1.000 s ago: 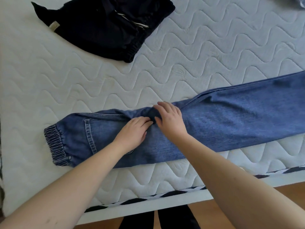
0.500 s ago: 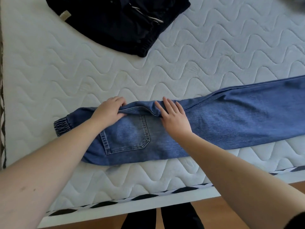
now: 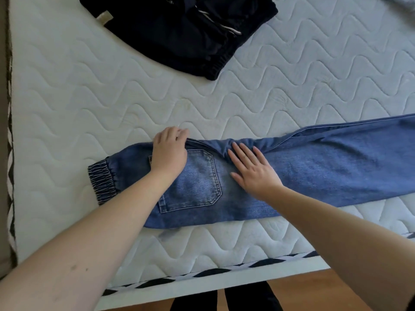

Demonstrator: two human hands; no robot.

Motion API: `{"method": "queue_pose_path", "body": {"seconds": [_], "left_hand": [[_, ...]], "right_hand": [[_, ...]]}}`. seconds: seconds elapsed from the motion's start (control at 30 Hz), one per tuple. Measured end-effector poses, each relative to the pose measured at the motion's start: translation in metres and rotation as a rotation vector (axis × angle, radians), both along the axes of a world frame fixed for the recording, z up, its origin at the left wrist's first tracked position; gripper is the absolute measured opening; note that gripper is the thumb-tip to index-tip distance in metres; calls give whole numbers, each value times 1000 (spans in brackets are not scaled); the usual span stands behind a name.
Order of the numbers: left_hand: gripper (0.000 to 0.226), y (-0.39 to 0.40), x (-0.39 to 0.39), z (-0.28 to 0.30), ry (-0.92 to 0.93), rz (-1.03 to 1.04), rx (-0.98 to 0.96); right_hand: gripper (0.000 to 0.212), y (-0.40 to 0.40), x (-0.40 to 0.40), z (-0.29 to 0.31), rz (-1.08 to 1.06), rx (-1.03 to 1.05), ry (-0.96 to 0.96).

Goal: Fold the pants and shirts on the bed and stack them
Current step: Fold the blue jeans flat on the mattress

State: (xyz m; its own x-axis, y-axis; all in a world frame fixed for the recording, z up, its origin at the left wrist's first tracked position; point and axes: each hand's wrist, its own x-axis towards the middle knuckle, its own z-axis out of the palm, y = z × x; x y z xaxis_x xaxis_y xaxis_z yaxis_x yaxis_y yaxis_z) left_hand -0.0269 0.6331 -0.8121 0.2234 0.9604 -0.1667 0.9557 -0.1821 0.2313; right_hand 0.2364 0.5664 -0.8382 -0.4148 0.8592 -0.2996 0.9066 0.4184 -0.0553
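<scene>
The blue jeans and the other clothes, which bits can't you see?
- Blue jeans: legs cut off by the head view's right edge.
- Pocket: one corner under the left hand.
- Dark garment: top cut off.
- Grey cloth: only a corner shows.

You have one view only, a wide-angle camera on your head, looking forward and steeply down over the near edge of the bed (image 3: 67, 113). It sits close: your forearms enter from the bottom corners and both hands fall near the middle. The wooden floor (image 3: 298, 290) shows along the bottom edge. Straight lines bow toward the frame's borders. No second view shares the scene
</scene>
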Motion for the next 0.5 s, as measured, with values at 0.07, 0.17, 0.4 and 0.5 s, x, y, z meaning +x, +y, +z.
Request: {"method": "queue_pose_path", "body": {"seconds": [0.07,0.17,0.4,0.5], "left_hand": [[53,-11,13,3,-19,-203,89],[58,-27,44,3,-3,-462,31],[52,-32,76,-10,63,-480,-17],[34,-25,94,-7,62,-480,162]], "right_hand": [[66,-5,-7,0,-112,-66,-5],[61,-7,-19,4,-222,-41,26],[56,10,29,7,-523,97,231],[28,17,60,15,-917,215,456]]}}
